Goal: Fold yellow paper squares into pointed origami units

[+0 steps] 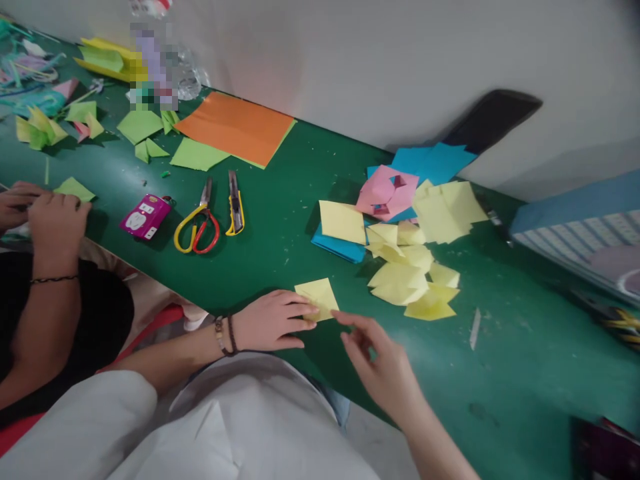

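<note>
A small square of yellow paper point(320, 295) lies on the green table near its front edge. My left hand point(273, 319) rests flat over the paper's left side, fingers stretched out. At the paper's right corner, the index fingertip of my right hand point(373, 353) touches or nearly touches it; the thumb is apart from that finger and the other fingers curl in. Just beyond are a yellow paper square point(343, 222) on folded blue paper point(340, 248), several folded yellow pieces point(400, 283), a pink folded paper piece point(387, 192) and a stack of yellow sheets point(445, 211).
Scissors point(199, 227), a yellow cutter point(235, 207) and a purple box point(146, 217) lie to the left. Orange paper point(240, 127) is by the wall. Another person's hands point(55, 213) work at far left. A thin blade-like strip point(475, 329) lies at right.
</note>
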The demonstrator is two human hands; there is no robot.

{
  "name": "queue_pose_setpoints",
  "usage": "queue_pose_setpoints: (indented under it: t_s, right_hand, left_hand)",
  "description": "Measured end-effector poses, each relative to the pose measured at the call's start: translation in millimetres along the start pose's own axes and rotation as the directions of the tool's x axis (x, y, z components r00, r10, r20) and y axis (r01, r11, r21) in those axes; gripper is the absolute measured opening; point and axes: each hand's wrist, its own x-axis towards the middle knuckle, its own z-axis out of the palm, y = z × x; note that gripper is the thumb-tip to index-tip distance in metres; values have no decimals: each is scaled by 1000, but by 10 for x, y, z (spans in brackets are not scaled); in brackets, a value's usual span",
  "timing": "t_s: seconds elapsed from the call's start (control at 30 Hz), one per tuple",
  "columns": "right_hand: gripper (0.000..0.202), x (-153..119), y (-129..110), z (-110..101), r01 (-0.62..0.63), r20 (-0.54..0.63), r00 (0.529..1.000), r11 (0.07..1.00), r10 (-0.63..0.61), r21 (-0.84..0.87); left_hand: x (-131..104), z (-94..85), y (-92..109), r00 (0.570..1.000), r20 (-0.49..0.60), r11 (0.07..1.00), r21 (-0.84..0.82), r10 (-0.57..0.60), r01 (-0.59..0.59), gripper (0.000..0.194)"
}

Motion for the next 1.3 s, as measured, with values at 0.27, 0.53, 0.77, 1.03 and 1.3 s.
queue_pose_setpoints:
  t_s: [0.27, 0.53, 0.77, 1.03, 1.3]
  right_hand:
    - [22, -279, -129, 396, -180, 63, 983, 973, 172, 148]
    - [19, -243, -135, 389, -216, -19, 975, 968, 220, 131]
    - [17, -247, 80, 321, -304, -120, 939, 940, 323, 156]
    - [18, -178, 166, 202, -239, -318, 925, 969, 209, -57]
    - [18, 51, 156, 355, 7, -253, 953, 849, -166, -529]
  left_hand:
    - [5, -15, 2, 1000, 5, 1000, -25, -11, 11, 41]
    - [4, -19, 3, 1000, -1, 1000, -27, -7, 7, 36]
    - [-4, -16, 3, 1000, -5, 999, -37, -16, 15, 34]
    - [5, -27, -2, 1000, 17, 995, -94, -16, 18, 39]
    - [-5, -27, 19, 990, 21, 982, -124, -142, 143, 79]
